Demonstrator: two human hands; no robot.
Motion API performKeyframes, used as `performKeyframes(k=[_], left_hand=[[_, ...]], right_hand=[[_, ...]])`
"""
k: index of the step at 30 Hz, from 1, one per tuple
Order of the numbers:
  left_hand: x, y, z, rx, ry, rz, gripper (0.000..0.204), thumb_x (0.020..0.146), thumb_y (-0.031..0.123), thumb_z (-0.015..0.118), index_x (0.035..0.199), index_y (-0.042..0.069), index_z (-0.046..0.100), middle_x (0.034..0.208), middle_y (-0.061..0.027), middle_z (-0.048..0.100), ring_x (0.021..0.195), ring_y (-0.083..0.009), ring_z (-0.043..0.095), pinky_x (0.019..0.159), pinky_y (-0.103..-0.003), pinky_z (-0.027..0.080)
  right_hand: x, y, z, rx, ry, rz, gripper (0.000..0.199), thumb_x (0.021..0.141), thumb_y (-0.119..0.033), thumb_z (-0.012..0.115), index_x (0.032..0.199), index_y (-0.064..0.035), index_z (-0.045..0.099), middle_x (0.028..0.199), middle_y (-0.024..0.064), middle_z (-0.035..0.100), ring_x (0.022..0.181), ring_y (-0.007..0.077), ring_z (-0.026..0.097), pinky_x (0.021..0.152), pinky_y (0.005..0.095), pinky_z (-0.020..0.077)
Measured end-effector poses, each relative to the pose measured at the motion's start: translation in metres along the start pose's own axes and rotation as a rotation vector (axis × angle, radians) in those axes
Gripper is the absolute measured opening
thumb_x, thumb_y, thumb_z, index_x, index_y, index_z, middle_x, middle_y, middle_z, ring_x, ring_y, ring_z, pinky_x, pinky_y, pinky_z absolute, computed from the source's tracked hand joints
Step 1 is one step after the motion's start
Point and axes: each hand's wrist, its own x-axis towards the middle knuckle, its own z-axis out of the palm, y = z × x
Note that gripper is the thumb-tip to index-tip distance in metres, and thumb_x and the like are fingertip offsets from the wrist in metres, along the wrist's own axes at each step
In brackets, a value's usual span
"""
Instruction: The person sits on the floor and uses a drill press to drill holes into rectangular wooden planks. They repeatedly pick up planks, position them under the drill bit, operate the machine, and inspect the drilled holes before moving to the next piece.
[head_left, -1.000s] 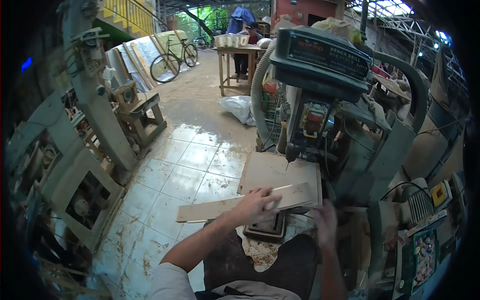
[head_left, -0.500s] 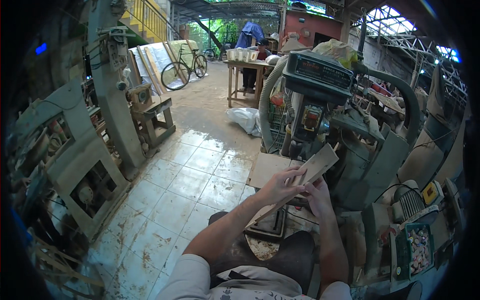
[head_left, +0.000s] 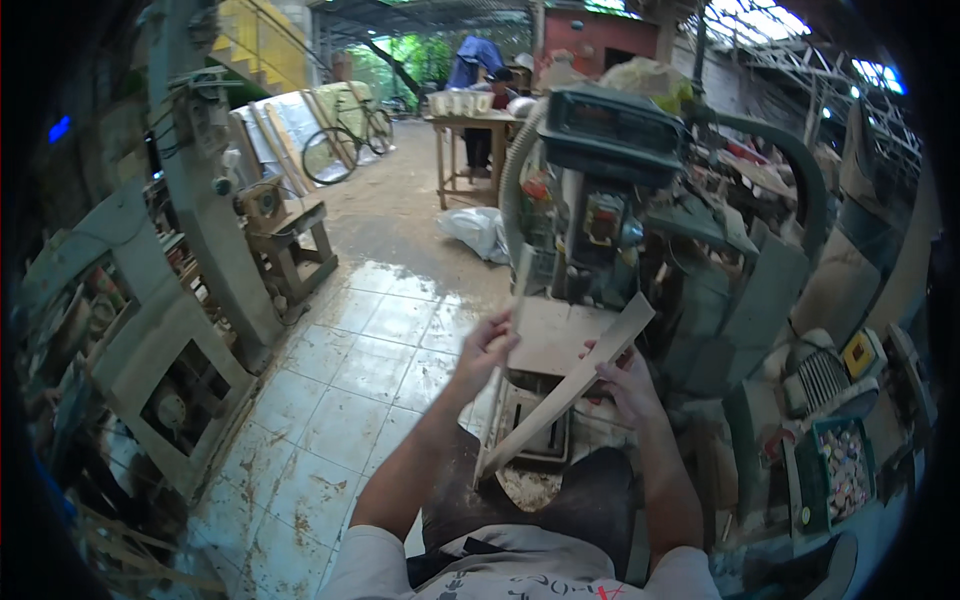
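Note:
Held upright at the left is a narrow wooden strip (head_left: 522,283), gripped in my left hand (head_left: 485,352) with the fingers closed round it. A longer, flat wooden board (head_left: 560,396) slants from near my left knee up toward the drill. My right hand (head_left: 628,382) has hold of this board near its upper part, with the thumb in front and some fingers behind. Just beyond both hands stands a dark green bench drill (head_left: 612,135), with a pale flat panel (head_left: 565,335) at its foot. Below the panel shows the slotted metal base (head_left: 540,425), partly covered by the board.
To the right are a motor (head_left: 825,375) and a green crate (head_left: 838,470) of small pieces. Dusty machine frames (head_left: 180,400) line the left side. A white sack (head_left: 478,235) lies on the floor ahead, near a wooden table (head_left: 470,122) where another person (head_left: 497,90) is.
My hands have drawn apart. The left one has moved left and slightly up with the narrow strip, away from the board. The board stays in my right hand. The view has shifted slightly.

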Motion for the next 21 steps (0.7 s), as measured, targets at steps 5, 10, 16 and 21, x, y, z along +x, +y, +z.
performKeyframes(k=[5,10,16,21], left_hand=[[-0.010,-0.007,-0.048,0.004,0.095,0.090,0.044,0.094,0.010,0.058,0.136,0.005,0.046,0.101,0.0000,0.057,0.086,-0.0077,0.053,0.086,-0.027,0.047],[-0.032,-0.002,-0.084,-0.002,0.228,0.087,0.047,0.100,0.023,0.050,0.141,0.007,0.033,0.138,-0.0165,0.048,0.123,-0.0289,0.053,0.095,-0.046,0.051],[-0.032,0.019,-0.066,-0.018,0.300,0.069,0.045,0.101,0.024,0.046,0.140,0.007,0.032,0.142,-0.0182,0.043,0.127,-0.0318,0.048,0.097,-0.048,0.050],[-0.025,0.013,-0.058,0.031,0.291,0.037,0.044,0.102,0.025,0.044,0.140,0.005,0.032,0.141,-0.0175,0.044,0.128,-0.0312,0.047,0.099,-0.046,0.050]], right_hand=[[-0.047,-0.006,-0.066,-0.070,0.125,-0.306,0.064,0.079,-0.002,0.069,0.134,-0.0013,0.038,0.120,0.0130,0.059,0.111,0.0217,0.059,0.085,0.0337,0.0532],[-0.169,-0.059,-0.100,-0.115,0.679,-0.332,0.069,0.078,-0.004,0.071,0.137,-0.0025,0.035,0.127,0.0143,0.054,0.113,0.0221,0.057,0.089,0.0353,0.0517],[-0.302,0.018,-0.142,-0.555,1.037,-0.319,0.073,0.079,-0.010,0.077,0.137,-0.0022,0.033,0.135,0.0153,0.046,0.120,0.0215,0.049,0.094,0.0368,0.0469],[-0.357,0.123,-0.142,-0.459,1.355,-0.280,0.074,0.084,-0.011,0.073,0.141,0.0001,0.027,0.141,0.0167,0.042,0.128,0.0243,0.042,0.102,0.0384,0.0415]])
